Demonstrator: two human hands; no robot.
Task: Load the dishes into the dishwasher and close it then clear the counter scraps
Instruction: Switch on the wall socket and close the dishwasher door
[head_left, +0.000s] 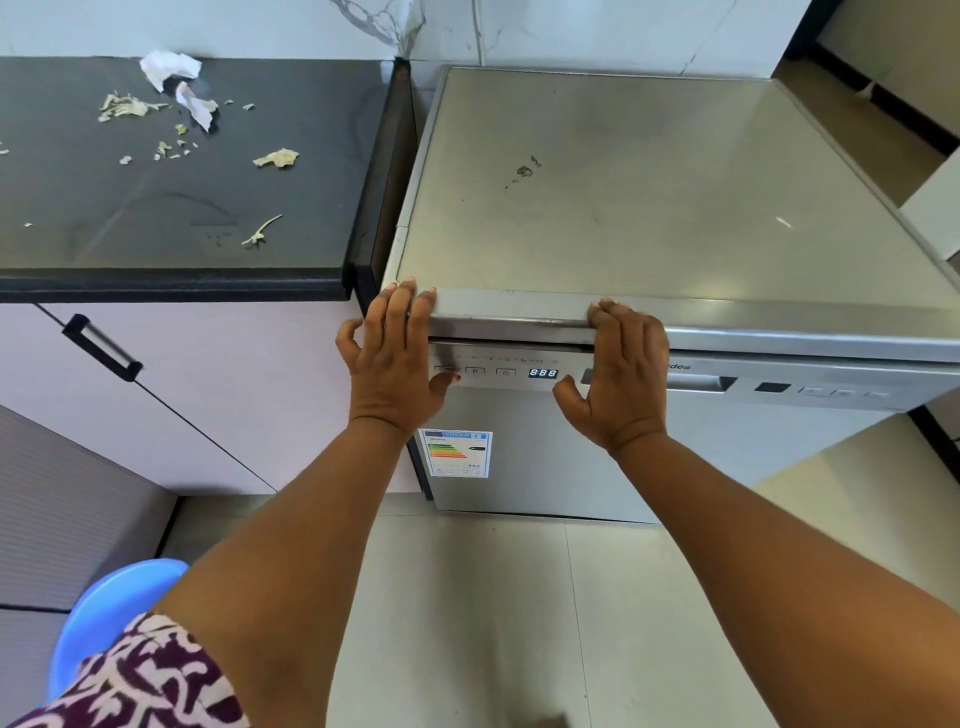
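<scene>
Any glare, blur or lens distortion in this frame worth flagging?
Head view: wide-angle bending bows the dishwasher top and counter edge; soft window glare washes the steel top, hiding nothing; both hands and the scraps are sharp; slight softness only at the bottom edge.

- Dishwasher (649, 182) top bare, free to reach across.
- Counter (208, 244) front strip open; scraps (277, 158) and crumpled paper (169, 67) litter the back-left.
- Narrow gap between counter and dishwasher, too tight to judge.
</scene>
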